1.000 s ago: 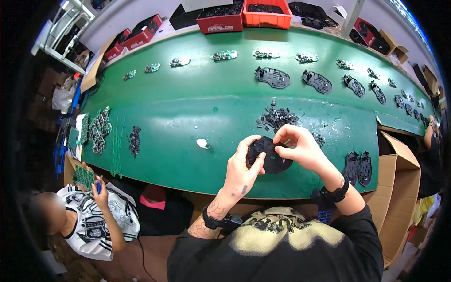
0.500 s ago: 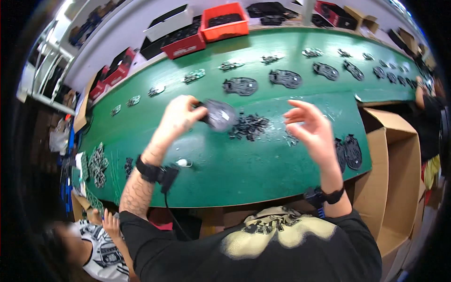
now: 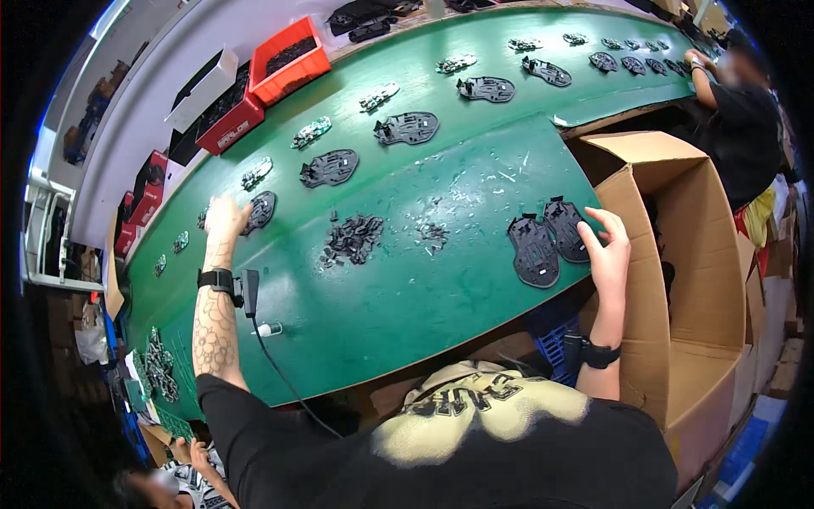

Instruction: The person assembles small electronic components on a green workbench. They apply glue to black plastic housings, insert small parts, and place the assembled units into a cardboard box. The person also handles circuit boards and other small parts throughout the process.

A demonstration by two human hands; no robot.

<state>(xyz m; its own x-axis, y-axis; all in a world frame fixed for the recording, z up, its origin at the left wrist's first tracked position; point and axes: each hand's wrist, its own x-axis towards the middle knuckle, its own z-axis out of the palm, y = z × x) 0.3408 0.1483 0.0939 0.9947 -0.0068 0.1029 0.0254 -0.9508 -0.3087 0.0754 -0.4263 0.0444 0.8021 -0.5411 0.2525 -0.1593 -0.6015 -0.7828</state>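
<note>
My left hand (image 3: 225,222) reaches to the row on the green bench, fingers closed at the left edge of a black mouse base shell (image 3: 261,210). Its fingertips are partly hidden. A small circuit board (image 3: 256,173) lies just beyond that shell. Over on the right, my right hand (image 3: 609,246) has its thumb and fingers apart. Its thumb tip comes up to the edge of a black mouse base shell (image 3: 566,227), and whether it touches cannot be told. Another such shell (image 3: 534,251) lies beside it, to the left.
Small black pieces (image 3: 351,239) form a pile mid-bench (image 3: 398,331), with clear bits (image 3: 432,236) near it. Shells and boards line the far side. A red bin (image 3: 290,59) stands behind. An open carton (image 3: 704,254) adjoins the right edge. Other people work at both ends.
My left hand has carried the shell left to the row of shells. My right hand has moved right, to the two shells by the bench edge. The view has turned right.
</note>
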